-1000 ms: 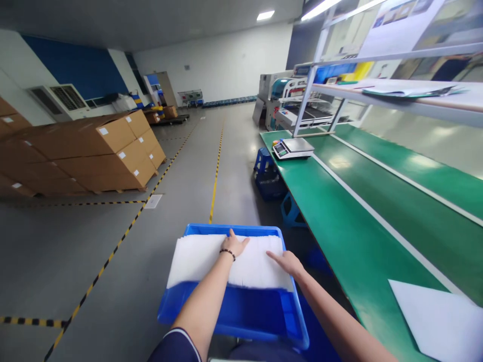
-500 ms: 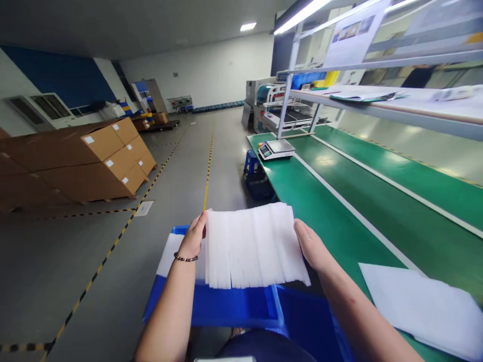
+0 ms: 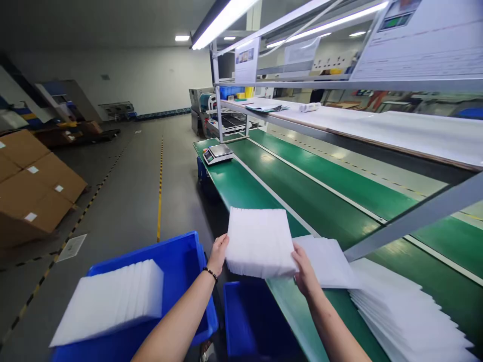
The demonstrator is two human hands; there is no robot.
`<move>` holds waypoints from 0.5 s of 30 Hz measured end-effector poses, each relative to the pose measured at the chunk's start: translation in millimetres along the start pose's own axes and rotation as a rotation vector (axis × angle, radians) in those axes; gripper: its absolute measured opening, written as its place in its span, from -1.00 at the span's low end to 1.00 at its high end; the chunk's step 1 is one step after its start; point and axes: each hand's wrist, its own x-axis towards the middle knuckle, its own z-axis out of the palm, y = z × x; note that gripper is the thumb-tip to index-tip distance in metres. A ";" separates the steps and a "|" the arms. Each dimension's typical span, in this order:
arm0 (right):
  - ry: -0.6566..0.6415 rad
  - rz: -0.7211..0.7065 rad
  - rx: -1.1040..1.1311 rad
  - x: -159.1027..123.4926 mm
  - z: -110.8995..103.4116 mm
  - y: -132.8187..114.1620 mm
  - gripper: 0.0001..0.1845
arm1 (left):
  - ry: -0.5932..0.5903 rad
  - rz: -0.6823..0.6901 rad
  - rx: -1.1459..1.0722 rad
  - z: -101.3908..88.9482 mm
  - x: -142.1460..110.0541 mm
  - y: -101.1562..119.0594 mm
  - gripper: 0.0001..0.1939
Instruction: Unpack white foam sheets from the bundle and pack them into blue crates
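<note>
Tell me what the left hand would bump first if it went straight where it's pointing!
The white stack: the left hand is touching its side. Past that, the green table looks next, though depth is hard to judge.

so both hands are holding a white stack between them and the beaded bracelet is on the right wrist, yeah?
Wrong wrist: the head view shows the beaded bracelet on the left one. The left hand and right hand do hold a white stack between them.

Forearms [image 3: 177, 311] reach forward, left grip [image 3: 218, 255] and right grip [image 3: 305, 269] clasped inward, apart.
</note>
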 end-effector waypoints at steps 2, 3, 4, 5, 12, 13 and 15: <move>0.006 0.007 0.085 3.8 -4.1 25.9 -0.40 | -0.036 -0.034 -0.001 20.6 22.2 -13.9 -0.49; 0.012 0.018 0.111 4.9 -4.6 36.8 -0.42 | -0.058 -0.053 -0.003 29.1 31.9 -19.1 -0.49; 0.020 0.030 0.135 4.9 -5.0 46.4 -0.44 | -0.081 -0.072 -0.006 36.6 39.6 -23.6 -0.50; 0.033 0.044 0.154 3.3 -6.2 55.1 -0.45 | -0.107 -0.089 -0.008 43.5 44.8 -27.4 -0.50; 0.265 0.187 0.168 -76.4 -80.2 110.3 -0.45 | -0.382 -0.202 -0.011 93.6 -11.3 -51.6 -0.65; 0.265 0.229 0.179 -96.1 -98.4 118.9 -0.44 | -0.442 -0.246 -0.019 102.4 -28.7 -58.5 -0.67; 0.275 0.345 0.201 -134.9 -134.0 135.5 -0.44 | -0.559 -0.361 -0.031 120.5 -63.6 -77.2 -0.70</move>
